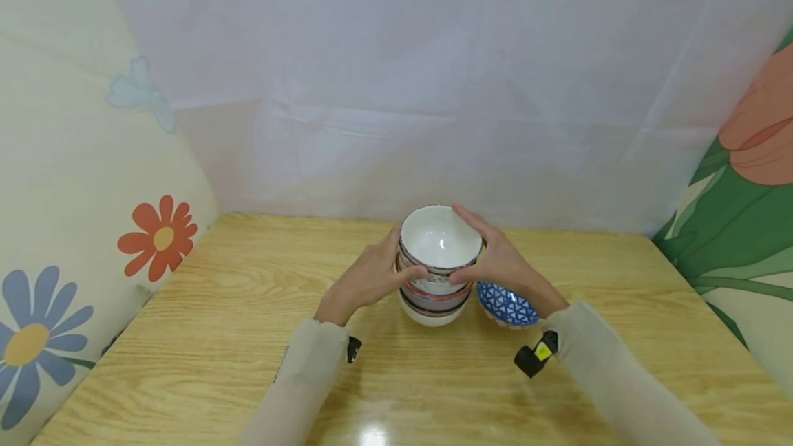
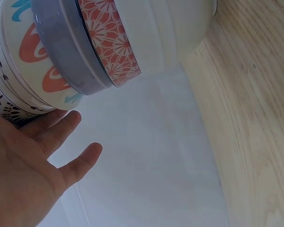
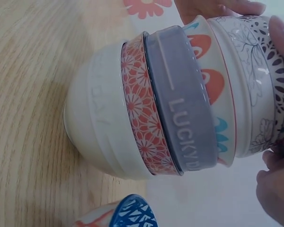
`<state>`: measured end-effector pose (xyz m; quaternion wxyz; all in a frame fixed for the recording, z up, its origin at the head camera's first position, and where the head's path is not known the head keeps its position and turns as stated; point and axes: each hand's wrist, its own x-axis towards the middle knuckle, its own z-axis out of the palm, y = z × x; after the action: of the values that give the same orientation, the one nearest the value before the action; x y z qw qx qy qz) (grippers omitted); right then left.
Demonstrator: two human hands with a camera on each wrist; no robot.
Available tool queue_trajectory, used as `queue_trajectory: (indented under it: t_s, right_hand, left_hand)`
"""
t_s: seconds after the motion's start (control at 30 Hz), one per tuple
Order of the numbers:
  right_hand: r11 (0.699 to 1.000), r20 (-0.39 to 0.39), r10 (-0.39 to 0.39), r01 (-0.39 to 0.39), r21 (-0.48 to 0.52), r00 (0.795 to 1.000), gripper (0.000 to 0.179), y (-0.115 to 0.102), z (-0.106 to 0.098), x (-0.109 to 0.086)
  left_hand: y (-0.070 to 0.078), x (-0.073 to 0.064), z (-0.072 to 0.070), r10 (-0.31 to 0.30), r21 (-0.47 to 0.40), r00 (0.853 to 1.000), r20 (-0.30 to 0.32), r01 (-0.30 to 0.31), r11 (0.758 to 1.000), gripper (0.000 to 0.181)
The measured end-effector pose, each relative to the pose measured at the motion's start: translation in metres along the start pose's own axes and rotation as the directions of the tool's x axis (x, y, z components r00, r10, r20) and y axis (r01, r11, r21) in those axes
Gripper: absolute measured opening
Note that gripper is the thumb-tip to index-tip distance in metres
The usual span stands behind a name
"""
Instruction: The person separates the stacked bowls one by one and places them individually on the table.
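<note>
Just below the head view's centre, the top bowl (image 1: 441, 239) is held between left hand (image 1: 370, 272) and right hand (image 1: 504, 261), fingers curved round it; by an uneven push, the stack (image 1: 436, 303) could be toppled onto the blue bowl (image 1: 508, 304).

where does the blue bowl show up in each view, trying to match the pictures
Head: right of and below centre, just right of the stack; the blue bowl sits there.
Left wrist: not in it.
Right wrist: bottom edge, a little left of centre, cut off by the frame.
Shared landmark: the grey bowl in the stack, visible in all three views.
</note>
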<state>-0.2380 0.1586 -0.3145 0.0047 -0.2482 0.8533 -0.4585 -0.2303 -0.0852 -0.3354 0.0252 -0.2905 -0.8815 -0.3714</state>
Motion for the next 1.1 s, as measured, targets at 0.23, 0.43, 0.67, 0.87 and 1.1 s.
queue_trajectory:
  t_s: [0.23,0.43,0.67,0.87,1.1]
  right_hand:
    - [0.999,-0.029,-0.021,0.022,0.031,0.999,0.112,-0.0006,0.0037,-0.0004]
    - [0.997,-0.049,-0.033,0.036,0.064,0.998,0.11,-0.0001,0.0058,-0.0007]
    - [0.996,-0.049,-0.043,0.047,0.081,0.998,0.108,-0.0006,0.006,-0.0006]
    - [0.995,-0.045,-0.038,0.041,0.088,0.998,0.109,-0.0026,0.0053,-0.0016]
    - [0.994,-0.058,-0.034,0.04,0.106,0.998,0.109,-0.0034,0.0047,-0.0016]
  left_hand:
    - [0.0,-0.0001,-0.0002,0.017,-0.006,1.0,-0.006,-0.017,1.0,0.107]
    - [0.0009,-0.0008,-0.0008,0.012,0.006,1.0,-0.007,-0.012,1.0,0.107]
    - [0.001,0.0002,-0.0007,-0.001,0.006,1.0,-0.001,0.001,1.0,0.109]
    - [0.0008,0.0003,-0.0007,0.005,-0.01,1.0,0.0,-0.005,1.0,0.111]
    - [0.0014,0.0003,-0.0008,-0.011,0.006,1.0,0.003,0.011,1.0,0.11]
